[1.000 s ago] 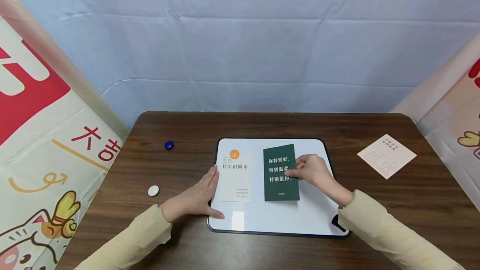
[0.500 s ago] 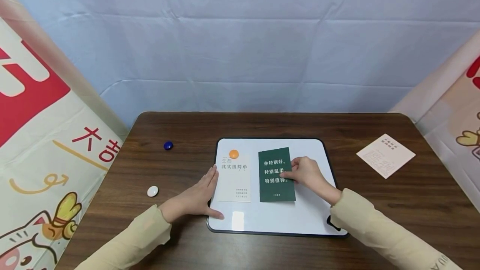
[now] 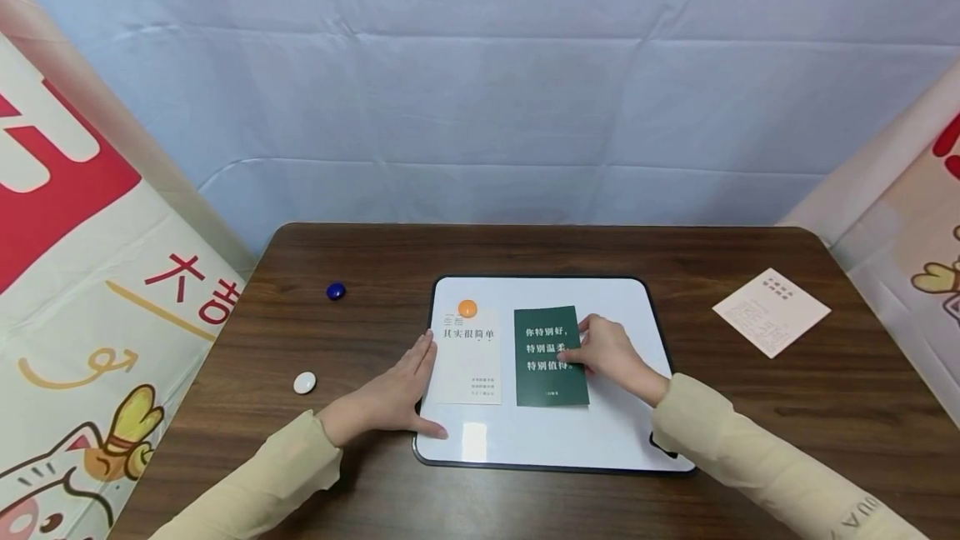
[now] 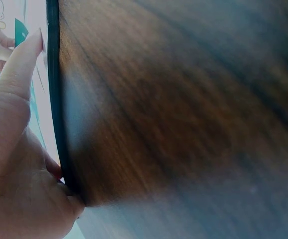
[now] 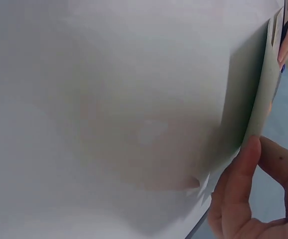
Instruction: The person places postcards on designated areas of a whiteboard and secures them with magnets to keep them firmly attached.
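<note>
A white board [image 3: 540, 440] with a dark frame lies on the table. My left hand [image 3: 393, 394] rests along its left edge with fingers straight and thumb spread over the lower left corner. My right hand [image 3: 609, 350] pinches a green card [image 3: 542, 377] with white characters by its right edge, over the middle of the board. In the right wrist view, the card [image 5: 261, 94] stands tilted off the white surface at the pinched side. Left of it, a white printed card [image 3: 467, 365] lies on the board, with a round orange magnet [image 3: 467, 308] at its top.
On the wooden table [image 3: 375, 257], a round blue piece [image 3: 335, 291] and a round white piece [image 3: 304, 382] lie left of the board. A pale pink card [image 3: 772, 312] lies at the right. A pale cloth [image 3: 495, 107] hangs behind the table.
My right hand has brought the green card a little left and nearer to me, closer to the white card. My left hand has stayed at the board's edge.
</note>
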`<state>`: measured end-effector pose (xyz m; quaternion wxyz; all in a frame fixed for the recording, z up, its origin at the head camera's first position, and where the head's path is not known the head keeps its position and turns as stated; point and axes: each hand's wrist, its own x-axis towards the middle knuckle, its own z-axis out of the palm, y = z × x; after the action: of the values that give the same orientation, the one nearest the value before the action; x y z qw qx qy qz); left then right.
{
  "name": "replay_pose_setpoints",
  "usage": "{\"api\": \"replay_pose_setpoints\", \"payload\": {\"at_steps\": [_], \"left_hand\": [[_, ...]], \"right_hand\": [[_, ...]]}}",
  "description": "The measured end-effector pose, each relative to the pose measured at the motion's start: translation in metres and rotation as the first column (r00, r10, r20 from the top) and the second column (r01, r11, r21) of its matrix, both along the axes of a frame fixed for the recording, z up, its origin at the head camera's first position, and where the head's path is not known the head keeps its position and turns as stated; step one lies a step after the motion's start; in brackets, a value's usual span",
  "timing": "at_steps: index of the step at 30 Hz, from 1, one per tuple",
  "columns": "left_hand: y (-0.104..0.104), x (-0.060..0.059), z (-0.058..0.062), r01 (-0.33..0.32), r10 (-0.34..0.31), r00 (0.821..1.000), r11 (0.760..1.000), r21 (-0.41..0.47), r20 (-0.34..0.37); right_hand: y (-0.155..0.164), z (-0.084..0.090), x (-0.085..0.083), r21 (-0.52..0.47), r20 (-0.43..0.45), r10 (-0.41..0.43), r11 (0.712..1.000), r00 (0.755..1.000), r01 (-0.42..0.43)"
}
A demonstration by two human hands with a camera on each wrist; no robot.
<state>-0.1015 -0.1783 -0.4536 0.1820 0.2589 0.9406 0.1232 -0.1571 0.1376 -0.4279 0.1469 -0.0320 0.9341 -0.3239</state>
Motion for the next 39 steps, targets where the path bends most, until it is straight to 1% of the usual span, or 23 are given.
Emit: {"api": "replay_pose_setpoints", "payload": {"at_steps": [5,12,18,22,28,32,34,37,39], "left_hand": [[0.0,0.0,0.001,-0.002,0.002,1.0,1.0,0.007,0.004],[0.0,0.0,0.0,0.001,-0.001,1.0,1.0,0.005,0.003],[0.0,-0.001,-0.003,0.001,-0.001,1.0,1.0,0.012,0.003],[-0.001,-0.002,-0.006,-0.001,0.001,1.0,1.0,0.011,0.004],[-0.001,-0.003,-0.007,-0.005,0.005,1.0,1.0,0.012,0.007],[0.0,-0.003,-0.008,-0.007,0.006,1.0,1.0,0.01,0.008],[0.0,-0.003,-0.007,-0.005,0.005,1.0,1.0,0.011,0.006],[0.0,-0.003,-0.007,-0.002,0.001,1.0,1.0,0.015,0.003],[0.0,-0.002,-0.006,-0.001,0.001,1.0,1.0,0.02,0.004]], "right_hand": [[-0.001,-0.002,-0.001,0.001,-0.012,0.005,1.0,1.0,-0.005],[-0.004,-0.003,-0.001,0.002,0.02,-0.007,1.0,1.0,0.007],[-0.005,-0.005,-0.002,0.008,0.022,-0.014,1.0,1.0,0.014],[-0.006,-0.003,-0.001,0.024,0.022,-0.003,1.0,1.0,0.003],[-0.008,0.0,0.0,0.077,0.017,0.028,0.997,0.999,-0.03],[-0.004,-0.001,0.0,0.102,-0.005,0.038,0.994,0.999,-0.038],[0.001,-0.003,0.0,0.098,-0.024,0.037,0.995,0.999,-0.035],[0.011,-0.005,0.001,0.088,-0.089,0.043,0.995,0.995,-0.035],[0.019,-0.005,0.002,0.09,-0.152,0.063,0.995,0.986,-0.05]]}}
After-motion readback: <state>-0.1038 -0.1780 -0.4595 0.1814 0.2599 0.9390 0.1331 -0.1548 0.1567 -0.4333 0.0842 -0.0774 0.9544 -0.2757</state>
